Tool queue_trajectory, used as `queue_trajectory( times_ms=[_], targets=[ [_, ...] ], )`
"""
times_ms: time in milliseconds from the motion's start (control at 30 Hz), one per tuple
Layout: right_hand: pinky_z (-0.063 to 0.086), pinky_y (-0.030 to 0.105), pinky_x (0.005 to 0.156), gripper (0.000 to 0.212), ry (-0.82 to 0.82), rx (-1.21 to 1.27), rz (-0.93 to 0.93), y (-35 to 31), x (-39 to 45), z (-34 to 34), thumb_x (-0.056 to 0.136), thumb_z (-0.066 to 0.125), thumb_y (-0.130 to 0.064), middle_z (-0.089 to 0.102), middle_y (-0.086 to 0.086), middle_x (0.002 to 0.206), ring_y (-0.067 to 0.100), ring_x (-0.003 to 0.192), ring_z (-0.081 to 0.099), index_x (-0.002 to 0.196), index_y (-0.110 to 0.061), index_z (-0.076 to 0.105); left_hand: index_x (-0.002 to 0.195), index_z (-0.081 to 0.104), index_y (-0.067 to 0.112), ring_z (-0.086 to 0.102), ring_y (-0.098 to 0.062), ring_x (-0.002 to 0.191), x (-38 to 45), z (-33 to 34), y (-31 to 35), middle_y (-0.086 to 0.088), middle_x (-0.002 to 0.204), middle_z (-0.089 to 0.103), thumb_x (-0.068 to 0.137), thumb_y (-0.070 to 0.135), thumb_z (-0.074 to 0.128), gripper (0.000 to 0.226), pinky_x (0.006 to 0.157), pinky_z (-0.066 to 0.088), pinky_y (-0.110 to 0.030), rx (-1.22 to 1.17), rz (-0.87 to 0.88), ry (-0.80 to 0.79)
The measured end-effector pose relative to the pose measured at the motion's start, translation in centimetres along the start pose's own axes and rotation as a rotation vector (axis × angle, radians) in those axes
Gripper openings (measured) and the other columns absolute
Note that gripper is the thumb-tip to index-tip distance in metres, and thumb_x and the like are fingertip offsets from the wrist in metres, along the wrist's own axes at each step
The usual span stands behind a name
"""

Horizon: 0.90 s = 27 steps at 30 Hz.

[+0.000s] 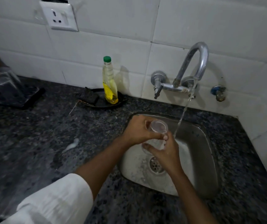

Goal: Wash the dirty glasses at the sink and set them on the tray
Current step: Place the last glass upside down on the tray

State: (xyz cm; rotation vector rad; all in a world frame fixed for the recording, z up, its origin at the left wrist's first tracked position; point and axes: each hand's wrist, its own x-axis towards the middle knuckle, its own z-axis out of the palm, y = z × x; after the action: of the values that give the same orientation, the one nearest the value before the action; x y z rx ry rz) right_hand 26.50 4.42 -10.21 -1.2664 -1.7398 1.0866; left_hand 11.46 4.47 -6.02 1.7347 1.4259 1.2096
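Over the sink (210,159), both hands are on one clear glass (158,128), held tilted with its open mouth facing up and toward the wall. The left hand (139,131) wraps around the upper part of the glass, fingers curled round it near the rim. The right hand (166,152) grips the lower part from below, thumb and fingers closed around it, with white suds between palm and glass. The glass sits above the sink's drain (156,165), just beside the stream of water (180,120) falling from the tap (194,62) at the sink's far edge; the stream passes to the right of the glass without visibly hitting it.

My worry is the soap. Wet, sudsy glass is slick, and I'd guess a twist of either hand could let it slip and knock against the steel sink. The running water could also splash onto the counter (48,135), where there is already a wet patch and a blob of foam left of the sink.

No tray that I can pick out for certain; a dark dish behind the sink's left corner holds a scrubber and a yellow bottle (109,88) with a green cap. Its label is too blurred to read, and no other writing shows.
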Motion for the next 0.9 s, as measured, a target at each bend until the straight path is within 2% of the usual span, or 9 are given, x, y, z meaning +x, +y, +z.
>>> queue_trajectory(
  times_ms=[133,200,267,333,433,567,700,800,900],
  targets=[
    [0.044,0.017,0.065,0.051,0.171,-0.109,-0.119,-1.5,0.4,0.3,0.060,0.087,-0.026,0.063,-0.018,0.089,0.010,0.085,0.064,0.100,-0.036,0.058,0.102,0.076,0.020,0.072,-0.005,0.092,-1.5,-0.8,1.0,0.005,0.098,0.078,0.069,0.037,0.086,0.038,0.085,0.057,-0.034,-0.034,-0.096,-0.063],
    [0.046,0.021,0.066,0.050,0.171,-0.108,-0.172,-2.3,0.8,0.7,0.057,0.090,-0.030,0.064,-0.012,0.089,0.012,0.082,0.064,0.098,-0.033,0.061,0.115,0.070,0.015,0.070,-0.015,0.105,-2.2,-3.1,1.1,-0.002,0.111,0.074,0.075,0.025,0.083,0.043,0.095,0.054,-0.042,-0.104,-0.150,-0.101],
    [0.051,0.033,0.067,0.049,0.151,-0.155,-0.215,-3.4,1.6,1.8,0.055,0.091,-0.036,0.065,-0.001,0.090,0.020,0.081,0.064,0.095,-0.023,0.066,0.124,0.064,0.013,0.067,-0.020,0.110,-3.4,-6.9,0.7,-0.007,0.118,0.070,0.079,0.021,0.080,0.049,0.099,0.053,-0.044,-0.152,-0.231,-0.073],
    [0.053,0.037,0.068,0.052,0.086,-0.183,-0.235,-5.0,2.8,3.9,0.051,0.092,-0.040,0.065,0.003,0.090,0.022,0.079,0.064,0.093,-0.020,0.068,0.124,0.064,0.014,0.067,-0.014,0.106,-5.2,-11.9,0.0,-0.007,0.116,0.070,0.084,0.027,0.076,0.044,0.094,0.055,-0.036,-0.116,-0.315,0.022],
    [0.049,0.030,0.064,0.049,-0.034,-0.145,-0.268,-8.1,4.6,8.4,0.049,0.092,-0.042,0.068,0.002,0.086,0.017,0.077,0.066,0.088,-0.024,0.070,0.117,0.066,0.006,0.068,-0.010,0.086,-8.4,-19.6,-1.5,-0.012,0.101,0.072,0.090,0.019,0.069,0.030,0.075,0.056,-0.023,-0.083,-0.403,0.207],
    [0.054,0.031,0.070,0.052,-0.165,-0.122,-0.360,-13.2,8.0,17.3,0.048,0.092,-0.045,0.073,-0.001,0.088,0.015,0.080,0.068,0.090,-0.022,0.071,0.106,0.067,0.013,0.065,-0.014,0.078,-13.1,-29.1,-4.8,-0.011,0.094,0.069,0.091,0.017,0.067,0.016,0.061,0.049,-0.022,-0.090,-0.544,0.444],
    [0.044,0.020,0.054,0.053,-0.226,-0.070,-0.430,-18.5,12.5,28.0,0.050,0.090,-0.048,0.067,-0.007,0.080,0.002,0.068,0.059,0.085,-0.023,0.060,0.097,0.067,0.029,0.068,-0.007,0.078,-16.4,-37.5,-9.4,-0.001,0.091,0.071,0.091,0.023,0.067,0.008,0.064,0.048,-0.026,-0.058,-0.636,0.587],
    [0.045,0.026,0.056,0.059,-0.236,-0.072,-0.442,-21.7,15.9,35.3,0.049,0.089,-0.048,0.065,-0.008,0.083,0.012,0.071,0.060,0.088,-0.025,0.052,0.100,0.068,0.029,0.069,-0.014,0.086,-17.7,-41.4,-12.4,-0.001,0.092,0.073,0.091,0.025,0.068,0.009,0.072,0.049,-0.032,-0.081,-0.661,0.634],
    [0.049,0.030,0.062,0.062,-0.245,-0.095,-0.436,-23.6,19.3,42.9,0.048,0.090,-0.041,0.067,-0.002,0.090,0.021,0.079,0.063,0.094,-0.025,0.051,0.103,0.069,0.027,0.069,-0.015,0.087,-17.8,-44.1,-15.5,-0.011,0.100,0.075,0.090,0.023,0.068,0.013,0.069,0.051,-0.030,-0.104,-0.648,0.629]
  ],
)
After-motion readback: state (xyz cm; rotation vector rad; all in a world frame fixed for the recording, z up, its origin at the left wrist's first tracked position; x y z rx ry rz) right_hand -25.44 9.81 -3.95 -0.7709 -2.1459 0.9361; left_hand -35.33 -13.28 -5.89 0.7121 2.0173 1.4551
